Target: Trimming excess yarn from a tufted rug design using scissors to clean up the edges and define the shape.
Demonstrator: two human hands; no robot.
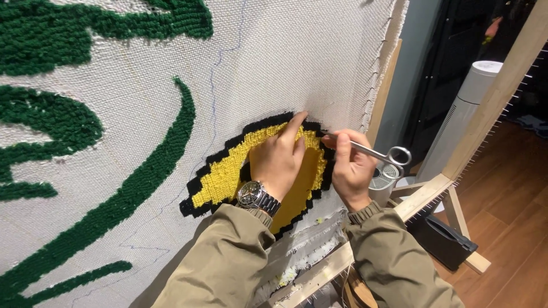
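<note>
A pale woven cloth point(285, 57) stretched on a wooden frame point(422, 197) fills most of the view, with wood floor point(514, 194) off to the right. At the left run thick green tufted shapes point(142, 182). Right of them lies a yellow tufted patch point(228, 171) edged in black, its long axis slanting from lower left to upper right. The left hand point(279, 157), with a wristwatch point(257, 197) on it, lies flat on the patch, fingers pressing near the upper black edge. Just beside it, the right hand point(349, 165) is closed around small metal scissors point(379, 153), tips touching the patch's upper right rim; the handles point right, into open air. Further right stand a white tower fan point(465, 108) and a black case point(442, 239).
</note>
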